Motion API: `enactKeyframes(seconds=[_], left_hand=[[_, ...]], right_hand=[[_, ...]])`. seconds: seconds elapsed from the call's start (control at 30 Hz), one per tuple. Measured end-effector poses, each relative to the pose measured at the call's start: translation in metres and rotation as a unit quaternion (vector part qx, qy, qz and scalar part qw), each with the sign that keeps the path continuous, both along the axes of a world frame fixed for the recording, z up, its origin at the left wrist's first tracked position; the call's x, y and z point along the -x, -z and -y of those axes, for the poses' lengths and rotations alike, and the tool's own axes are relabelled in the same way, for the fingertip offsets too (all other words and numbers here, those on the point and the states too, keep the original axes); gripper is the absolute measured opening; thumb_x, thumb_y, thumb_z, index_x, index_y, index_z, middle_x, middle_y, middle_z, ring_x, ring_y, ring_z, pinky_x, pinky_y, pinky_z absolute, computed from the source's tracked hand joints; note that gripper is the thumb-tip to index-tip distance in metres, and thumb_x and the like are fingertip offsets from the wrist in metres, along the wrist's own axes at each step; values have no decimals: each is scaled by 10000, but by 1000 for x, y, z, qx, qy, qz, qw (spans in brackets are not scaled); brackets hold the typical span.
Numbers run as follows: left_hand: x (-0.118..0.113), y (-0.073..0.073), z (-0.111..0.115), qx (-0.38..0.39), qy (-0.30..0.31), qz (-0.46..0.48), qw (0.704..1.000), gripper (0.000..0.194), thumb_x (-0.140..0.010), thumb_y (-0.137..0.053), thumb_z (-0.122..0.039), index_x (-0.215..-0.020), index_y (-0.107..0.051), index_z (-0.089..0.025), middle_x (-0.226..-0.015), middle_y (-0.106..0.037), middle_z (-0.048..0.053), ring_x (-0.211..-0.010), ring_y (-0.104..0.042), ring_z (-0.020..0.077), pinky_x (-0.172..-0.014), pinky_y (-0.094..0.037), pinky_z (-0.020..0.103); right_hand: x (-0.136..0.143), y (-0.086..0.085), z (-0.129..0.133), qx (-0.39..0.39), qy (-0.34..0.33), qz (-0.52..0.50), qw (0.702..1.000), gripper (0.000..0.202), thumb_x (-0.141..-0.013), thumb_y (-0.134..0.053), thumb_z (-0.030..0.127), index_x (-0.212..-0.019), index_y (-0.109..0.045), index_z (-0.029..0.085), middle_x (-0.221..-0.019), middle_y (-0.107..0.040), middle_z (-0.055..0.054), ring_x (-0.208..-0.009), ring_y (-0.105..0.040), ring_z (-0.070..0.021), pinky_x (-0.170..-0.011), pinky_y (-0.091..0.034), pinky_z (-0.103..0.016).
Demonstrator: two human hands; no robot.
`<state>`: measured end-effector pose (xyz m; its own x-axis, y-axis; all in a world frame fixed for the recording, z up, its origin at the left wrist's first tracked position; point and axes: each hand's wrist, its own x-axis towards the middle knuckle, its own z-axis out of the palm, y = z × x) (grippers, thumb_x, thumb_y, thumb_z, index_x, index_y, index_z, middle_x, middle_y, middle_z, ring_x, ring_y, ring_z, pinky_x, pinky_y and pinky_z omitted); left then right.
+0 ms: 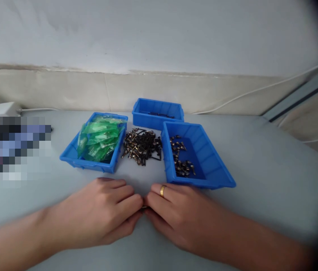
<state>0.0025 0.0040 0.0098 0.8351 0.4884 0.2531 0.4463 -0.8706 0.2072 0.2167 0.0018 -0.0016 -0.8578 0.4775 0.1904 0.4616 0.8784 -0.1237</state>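
My left hand [114, 210] and my right hand [178, 214] meet fingertip to fingertip just above the table, both closed in a pinch. Between them shows a sliver of a small metal piece [144, 206]; the fingers hide the rest, so its kind cannot be told. A gold ring [162, 191] sits on one finger of my right hand. Beyond the hands lies a heap of small dark and brassy metal fittings [142, 145], some looking like bolts. The right blue bin [212, 162], close to my right hand, holds several short metal fittings [183, 167].
A left blue bin [87, 164] is heaped with green clear plastic bags [99, 137]. Against the wall, a back blue bin [157, 119] contains thin dark rods [161, 114]. A white box [5, 109] and a blurred-out patch occupy the left; a white cable [240, 97] runs along the right.
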Motion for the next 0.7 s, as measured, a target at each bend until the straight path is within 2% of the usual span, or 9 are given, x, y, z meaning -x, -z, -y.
enactKeyframes(seconds=[0.7], left_hand=[[2,3,1,-6,5,0,1000,294,-973,-396,-185,-724,-548,-158,-645,-530,6,-578,-496,161,-514,-367,304]], right_hand=[[0,-1,0,-4,4,-13,1000,75,-864,-563,106,-821,-543,164,-758,-558,-11,-662,-513,-172,-550,-353,-329]])
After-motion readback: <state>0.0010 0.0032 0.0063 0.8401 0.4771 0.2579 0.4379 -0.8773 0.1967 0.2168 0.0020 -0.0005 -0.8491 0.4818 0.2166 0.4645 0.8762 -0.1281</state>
